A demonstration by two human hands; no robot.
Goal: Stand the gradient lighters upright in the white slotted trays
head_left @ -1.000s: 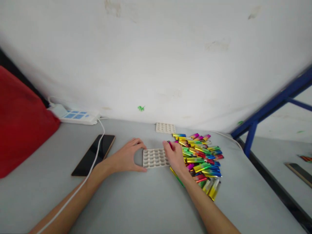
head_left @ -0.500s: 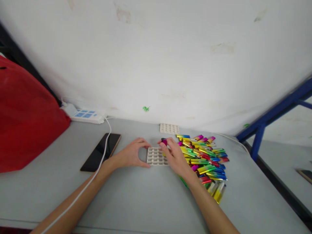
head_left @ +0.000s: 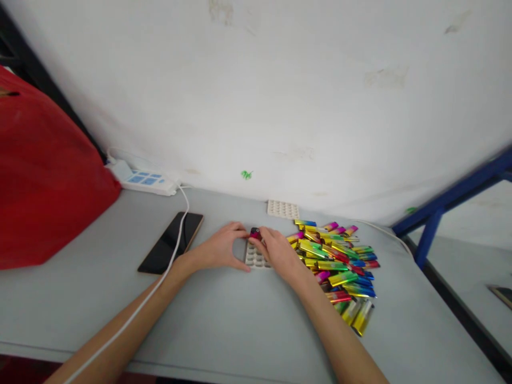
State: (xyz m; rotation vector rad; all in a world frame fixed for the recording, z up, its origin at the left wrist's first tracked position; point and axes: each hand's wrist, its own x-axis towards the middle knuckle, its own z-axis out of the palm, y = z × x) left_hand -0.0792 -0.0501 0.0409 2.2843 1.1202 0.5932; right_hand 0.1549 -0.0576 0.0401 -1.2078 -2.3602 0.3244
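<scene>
A pale tray with rows of round holes (head_left: 256, 258) lies on the grey table, partly covered by my right hand. My left hand (head_left: 223, 248) is at the tray's left edge, thumb and fingers spread around its near and far corners. Between the fingers of my right hand (head_left: 276, 250) is a lighter with a dark red top (head_left: 255, 232), held upright over the far left part of the tray. Its lower end is hidden. Right of that hand lies a heap of shiny multicoloured lighters (head_left: 336, 261).
A second pale tray (head_left: 283, 209) sits by the wall. To the left are a black phone (head_left: 166, 248), a white power strip (head_left: 148, 182) and a red bag (head_left: 52, 186). A white cable (head_left: 174, 250) crosses over my left forearm. A blue metal frame (head_left: 430, 234) stands at the right.
My right hand has moved left with the lighter, from the tray's far right part to its far left corner, close to my left fingers. The camera view has shifted slightly.
</scene>
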